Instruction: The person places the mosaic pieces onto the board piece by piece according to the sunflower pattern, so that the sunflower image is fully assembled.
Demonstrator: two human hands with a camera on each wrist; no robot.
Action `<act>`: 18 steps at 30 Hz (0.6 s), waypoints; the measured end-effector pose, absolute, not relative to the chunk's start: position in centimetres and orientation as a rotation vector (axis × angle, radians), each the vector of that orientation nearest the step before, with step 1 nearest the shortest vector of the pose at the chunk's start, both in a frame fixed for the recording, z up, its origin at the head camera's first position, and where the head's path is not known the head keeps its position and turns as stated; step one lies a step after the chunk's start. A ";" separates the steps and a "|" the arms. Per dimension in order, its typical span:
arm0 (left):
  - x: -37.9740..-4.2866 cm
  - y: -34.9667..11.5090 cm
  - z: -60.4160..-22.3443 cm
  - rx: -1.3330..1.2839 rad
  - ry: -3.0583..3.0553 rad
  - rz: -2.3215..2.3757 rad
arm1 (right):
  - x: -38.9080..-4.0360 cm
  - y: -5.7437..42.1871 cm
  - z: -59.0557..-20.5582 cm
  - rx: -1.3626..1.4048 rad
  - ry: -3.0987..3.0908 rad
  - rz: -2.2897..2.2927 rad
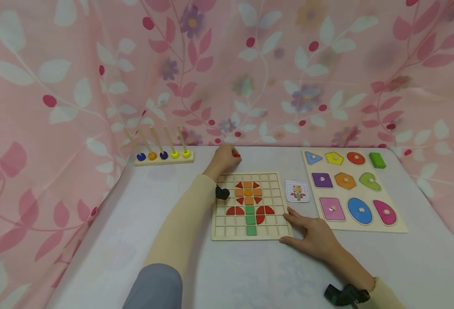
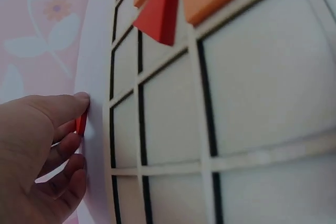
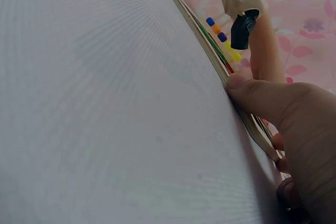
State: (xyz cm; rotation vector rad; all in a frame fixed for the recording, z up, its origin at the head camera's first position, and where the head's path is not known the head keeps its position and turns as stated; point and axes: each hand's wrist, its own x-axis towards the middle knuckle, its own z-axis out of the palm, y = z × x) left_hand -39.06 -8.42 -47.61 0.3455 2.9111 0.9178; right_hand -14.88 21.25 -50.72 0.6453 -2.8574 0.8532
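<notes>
My left hand (image 1: 225, 159) is just past the far edge of a wooden grid board (image 1: 223, 234), pinching a small red piece (image 1: 236, 156) between thumb and fingers; the fingers hide much of it. Orange squares (image 1: 239, 192), red triangles (image 1: 256, 201), green squares (image 1: 251, 230) and red quarter-rounds (image 1: 260, 219) form a flower on the board. At the board's near right corner, my right hand (image 1: 314, 236) grips the edge, with the thumb (image 3: 252, 92) on the front side and fingers along the right side. A picture card (image 1: 304, 187) of a similar flower lies beside the board.
A wooden peg stand (image 1: 180, 160) with blue, orange and yellow beads stands at the back left. On the right lies a shape puzzle board (image 1: 350, 227) with knobbed pieces. A green block (image 1: 377, 160) is at its far right corner. Pink floral cloth (image 1: 273, 77) hangs behind the table.
</notes>
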 end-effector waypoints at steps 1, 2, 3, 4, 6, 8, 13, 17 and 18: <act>-39.1 -8.4 -47.6 0.356 2.921 0.895 | -14.9 21.2 -50.7 0.645 -2.857 0.851; -39.1 -8.5 -47.6 0.374 2.931 0.868 | -14.9 21.2 -50.7 0.644 -2.857 0.849; -39.0 -8.5 -47.6 0.386 2.937 0.855 | -14.9 21.2 -50.6 0.644 -2.857 0.848; -39.0 -8.6 -47.4 0.394 2.939 0.844 | -14.9 21.2 -50.6 0.645 -2.858 0.847; -38.7 -8.7 -47.2 0.404 2.929 0.854 | -15.0 21.2 -50.6 0.644 -2.860 0.849; -38.5 -9.0 -46.9 0.405 2.904 0.889 | -15.0 21.2 -50.6 0.646 -2.859 0.847; -38.3 -9.7 -46.7 0.419 2.785 0.976 | -15.0 21.3 -50.7 0.647 -2.856 0.847; -38.4 -9.8 -47.0 0.481 2.752 0.959 | -15.0 21.3 -50.8 0.647 -2.849 0.857; -38.5 -9.8 -47.1 0.496 2.753 0.952 | -15.0 21.3 -50.9 0.645 -2.849 0.865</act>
